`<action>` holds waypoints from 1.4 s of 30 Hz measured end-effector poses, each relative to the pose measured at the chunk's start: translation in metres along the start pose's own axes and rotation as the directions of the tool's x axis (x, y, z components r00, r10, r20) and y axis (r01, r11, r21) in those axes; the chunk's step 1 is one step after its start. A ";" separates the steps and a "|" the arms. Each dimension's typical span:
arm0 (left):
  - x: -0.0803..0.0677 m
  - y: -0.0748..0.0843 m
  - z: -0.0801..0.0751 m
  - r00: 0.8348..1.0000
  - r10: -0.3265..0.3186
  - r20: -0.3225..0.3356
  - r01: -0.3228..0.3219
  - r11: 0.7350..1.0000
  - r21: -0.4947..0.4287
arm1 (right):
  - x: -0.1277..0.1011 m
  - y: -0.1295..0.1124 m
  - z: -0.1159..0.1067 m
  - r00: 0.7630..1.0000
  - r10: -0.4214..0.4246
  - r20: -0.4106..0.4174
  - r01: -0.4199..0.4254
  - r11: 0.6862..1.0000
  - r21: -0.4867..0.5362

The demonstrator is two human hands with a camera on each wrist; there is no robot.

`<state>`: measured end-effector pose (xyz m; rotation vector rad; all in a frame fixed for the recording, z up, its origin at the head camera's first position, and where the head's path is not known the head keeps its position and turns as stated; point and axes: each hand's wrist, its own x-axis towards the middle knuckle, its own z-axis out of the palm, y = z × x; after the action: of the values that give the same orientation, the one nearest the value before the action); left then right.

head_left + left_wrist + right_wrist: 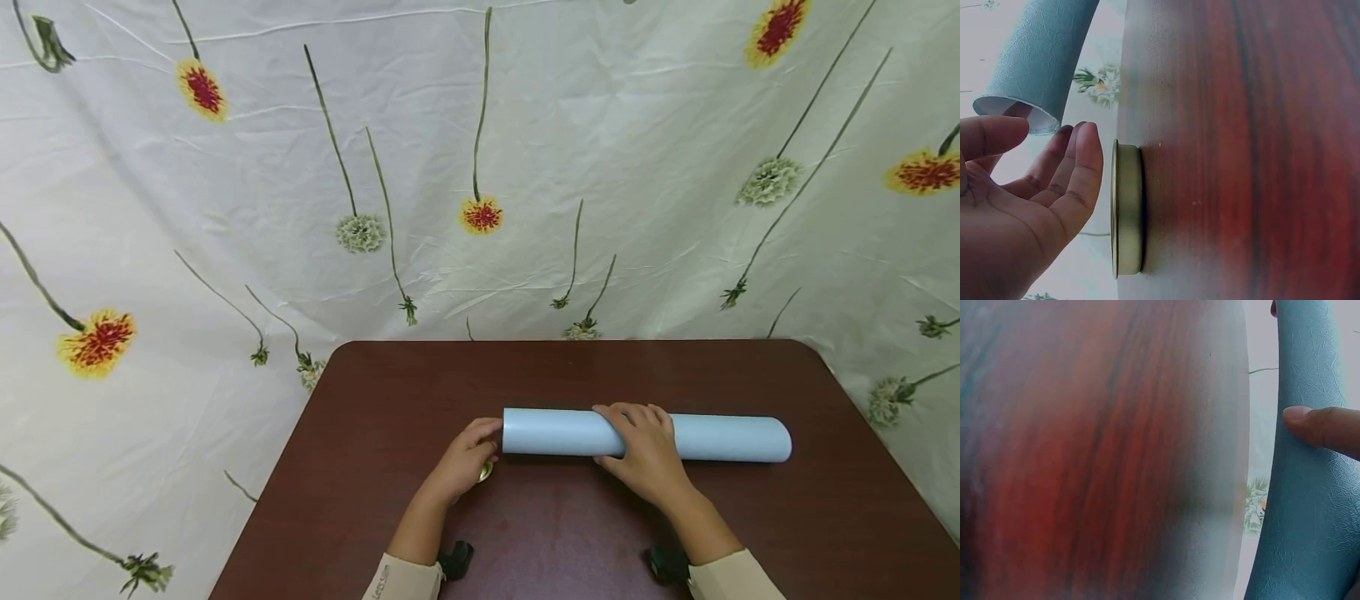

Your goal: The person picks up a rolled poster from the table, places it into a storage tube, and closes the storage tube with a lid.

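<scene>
A light blue roll (720,438) with a textured surface lies crosswise on the dark brown table (375,400). My right hand (639,435) lies over its middle, fingers curved across the top and thumb on the near side. In the right wrist view the thumb (1319,425) presses against the roll (1310,506). My left hand (477,443) hovers at the roll's open left end (1019,112), fingers loosely extended and holding nothing (1050,159). A small round gold tin (1127,209) sits flat on the table just under that hand (485,472).
A white cloth printed with flowers (480,167) hangs behind and around the table. The table's rounded far corners (806,348) and side edges border the cloth. Black wrist mounts (454,560) show at both sleeves.
</scene>
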<state>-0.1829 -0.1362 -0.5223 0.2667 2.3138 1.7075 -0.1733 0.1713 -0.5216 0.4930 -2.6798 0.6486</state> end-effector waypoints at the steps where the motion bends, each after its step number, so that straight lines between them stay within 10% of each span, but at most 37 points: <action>1: 0.000 0.000 0.000 1.000 0.004 -0.001 -0.004 1.000 -0.003 | 0.000 0.000 0.000 1.000 0.000 0.000 0.000 1.000 0.001; 31: -0.002 0.001 -0.024 0.985 -0.009 -0.170 -0.011 0.993 -0.121 | 0.001 0.011 -0.007 0.999 -0.021 -0.041 0.021 1.000 -0.013; 42: -0.009 0.003 -0.032 0.984 -0.019 -0.176 0.051 0.982 0.182 | 0.000 0.014 -0.010 0.999 -0.007 -0.039 0.007 1.000 -0.002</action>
<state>-0.1847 -0.1675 -0.5098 0.1140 2.5925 1.5551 -0.1767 0.1881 -0.5191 0.4842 -2.6408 0.6471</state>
